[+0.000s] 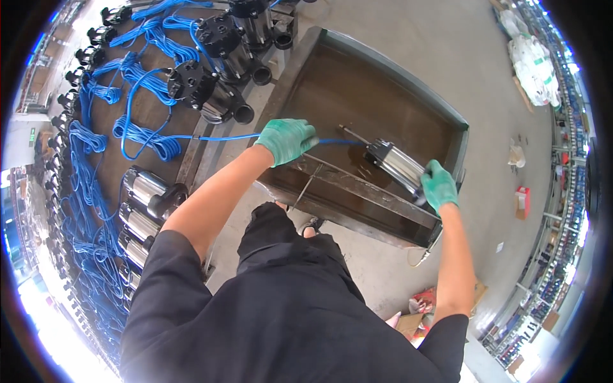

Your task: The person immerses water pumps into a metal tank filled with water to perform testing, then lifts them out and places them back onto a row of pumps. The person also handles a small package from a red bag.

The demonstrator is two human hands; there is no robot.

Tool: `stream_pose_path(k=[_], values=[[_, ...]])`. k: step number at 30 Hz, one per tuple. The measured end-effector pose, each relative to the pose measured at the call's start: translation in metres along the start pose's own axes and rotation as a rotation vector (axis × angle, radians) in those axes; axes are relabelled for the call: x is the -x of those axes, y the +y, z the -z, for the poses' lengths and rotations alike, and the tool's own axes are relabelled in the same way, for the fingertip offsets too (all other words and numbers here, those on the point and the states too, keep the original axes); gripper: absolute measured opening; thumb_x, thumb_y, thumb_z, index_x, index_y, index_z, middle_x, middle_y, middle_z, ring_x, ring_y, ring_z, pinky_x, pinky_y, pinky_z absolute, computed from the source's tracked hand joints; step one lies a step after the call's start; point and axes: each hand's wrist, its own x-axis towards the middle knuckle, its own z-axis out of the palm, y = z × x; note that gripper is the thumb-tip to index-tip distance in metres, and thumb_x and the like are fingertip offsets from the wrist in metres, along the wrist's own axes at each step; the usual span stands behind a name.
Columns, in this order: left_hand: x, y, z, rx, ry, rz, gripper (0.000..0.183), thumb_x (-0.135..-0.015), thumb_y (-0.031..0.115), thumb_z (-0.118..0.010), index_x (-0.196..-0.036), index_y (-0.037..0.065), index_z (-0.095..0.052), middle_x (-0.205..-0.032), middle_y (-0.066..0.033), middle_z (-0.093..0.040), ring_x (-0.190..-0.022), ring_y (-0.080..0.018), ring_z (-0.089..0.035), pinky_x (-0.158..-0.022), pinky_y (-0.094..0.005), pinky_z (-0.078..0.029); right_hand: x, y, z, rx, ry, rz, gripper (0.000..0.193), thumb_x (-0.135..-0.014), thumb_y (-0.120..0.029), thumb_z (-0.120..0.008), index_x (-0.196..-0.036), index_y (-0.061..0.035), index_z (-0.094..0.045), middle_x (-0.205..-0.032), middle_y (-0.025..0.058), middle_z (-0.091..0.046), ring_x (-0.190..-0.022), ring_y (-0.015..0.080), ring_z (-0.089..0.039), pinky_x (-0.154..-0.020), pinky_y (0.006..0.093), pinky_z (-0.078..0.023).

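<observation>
My left hand (pixel 287 142), in a green glove, is closed around a blue cable (pixel 223 138) that comes from a coil on the left and runs on to a pump. That pump, a submersible one with a shiny steel body (pixel 399 165) and black ends, lies tilted over a metal tank (pixel 456 118) of brown water. My right hand (pixel 440 185), also gloved in green, grips its near right end; the fingers are partly hidden. A thin rod or pipe (pixel 353 134) sticks out beyond the pump's far end. Whether the pump touches the water, I cannot tell.
Several similar pumps (pixel 220 102) stand at the upper left, with blue cable coils (pixel 147 131) beside them. More steel pumps (pixel 139 223) lie left of my arm. A metal bar (pixel 357 183) crosses the tank's near side. A red and white box (pixel 522 203) sits on the floor.
</observation>
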Motion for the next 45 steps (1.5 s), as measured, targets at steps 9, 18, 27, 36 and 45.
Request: stream_pose_path(k=[9,18,27,36,45], values=[[-0.027,0.002,-0.032,0.102,-0.064,0.387,0.044,-0.102,0.045,-0.048,-0.095,0.011,-0.075,-0.098,-0.0128,-0.073,-0.095,-0.0361,-0.069,-0.086,-0.0466,-0.054,-0.071,-0.017,-0.082,0.089,-0.028,0.077,0.030,-0.091,-0.022,-0.060,-0.119,-0.0116,-0.060,-0.119,0.0189,-0.068,-0.108,0.0406,-0.067,-0.091,0.0505,-0.053],[-0.040,0.003,-0.035,0.028,-0.206,0.506,0.042,-0.099,0.043,-0.048,-0.096,0.012,-0.077,-0.102,-0.0149,-0.074,-0.099,-0.0365,-0.069,-0.090,-0.0461,-0.054,-0.109,-0.023,-0.137,-0.016,0.060,0.087,0.043,-0.091,-0.022,-0.060,-0.132,-0.0111,-0.052,-0.135,0.0168,-0.058,-0.107,0.0448,-0.066,-0.090,0.0525,-0.053],[-0.042,0.003,-0.040,0.011,-0.204,0.582,0.037,-0.100,0.040,-0.050,-0.104,0.014,-0.076,-0.106,-0.0133,-0.074,-0.102,-0.0380,-0.068,-0.091,-0.0472,-0.054,-0.077,-0.006,-0.129,-0.181,0.162,0.125,0.040,-0.090,-0.019,-0.060,-0.129,-0.0106,-0.055,-0.133,0.0194,-0.059,-0.104,0.0447,-0.066,-0.090,0.0504,-0.053],[-0.047,0.015,-0.038,-0.058,-0.176,0.630,0.038,-0.100,0.042,-0.050,-0.100,0.011,-0.074,-0.103,-0.0163,-0.073,-0.101,-0.0404,-0.067,-0.090,-0.0490,-0.053,-0.007,0.146,-0.124,-0.365,0.345,0.073,0.020,-0.094,-0.014,-0.061,-0.112,-0.0044,-0.064,-0.104,0.0185,-0.070,-0.090,0.0370,-0.068,-0.082,0.0430,-0.055],[-0.048,0.016,-0.041,-0.104,-0.159,0.648,0.040,-0.101,0.043,-0.049,-0.100,0.012,-0.074,-0.102,-0.0159,-0.073,-0.101,-0.0400,-0.067,-0.090,-0.0486,-0.054,-0.013,0.158,-0.130,-0.374,0.274,-0.268,0.033,-0.100,-0.040,-0.059,-0.106,-0.0087,-0.067,-0.092,0.0187,-0.073,-0.087,0.0409,-0.068,-0.079,0.0478,-0.053]])
